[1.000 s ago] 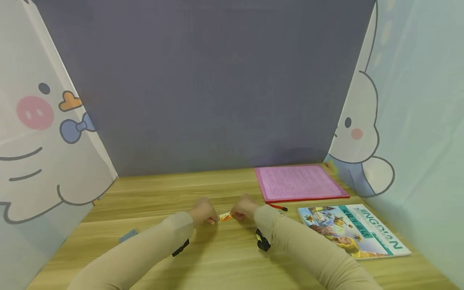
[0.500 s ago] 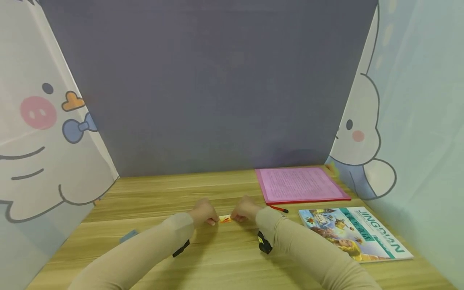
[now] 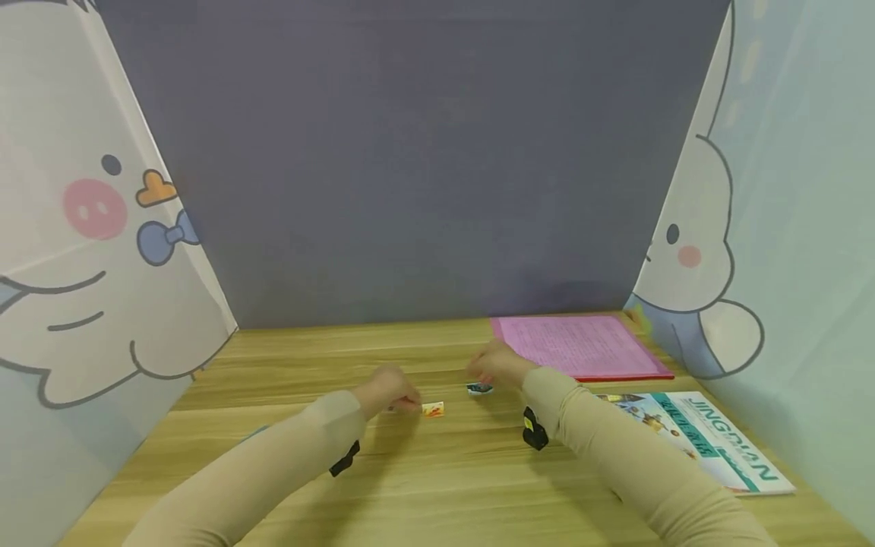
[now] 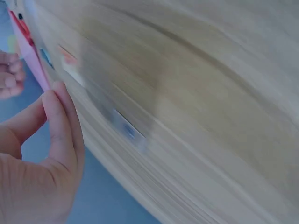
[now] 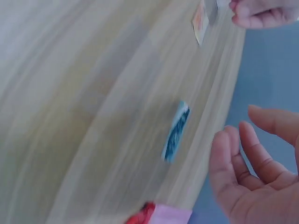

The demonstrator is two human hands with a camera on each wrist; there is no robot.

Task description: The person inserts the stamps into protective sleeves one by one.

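A small card with an orange-yellow picture [image 3: 434, 410] lies flat on the wooden table, just right of my left hand [image 3: 388, 390]. In the left wrist view, the left thumb and fingertips meet with nothing seen between them. Below that hand is another pale card with a blue mark [image 4: 128, 130], mostly covered by the hand in the head view. My right hand [image 3: 502, 363] hovers close over a teal-and-dark card [image 5: 176, 133]. Its fingers are loosely bent and apart from the thumb, holding nothing.
A pink sheet on a red-edged folder [image 3: 574, 346] lies at the back right. In front of it is a picture book [image 3: 731, 441], partly behind the right sleeve. A light-blue piece [image 3: 256, 433] peeks out past the left sleeve. A dark panel [image 3: 410, 167] closes the back.
My right hand has moved right and away from the orange-yellow card, and the teal card now shows beneath it. My left hand is off the card's left end. The view has turned slightly left.
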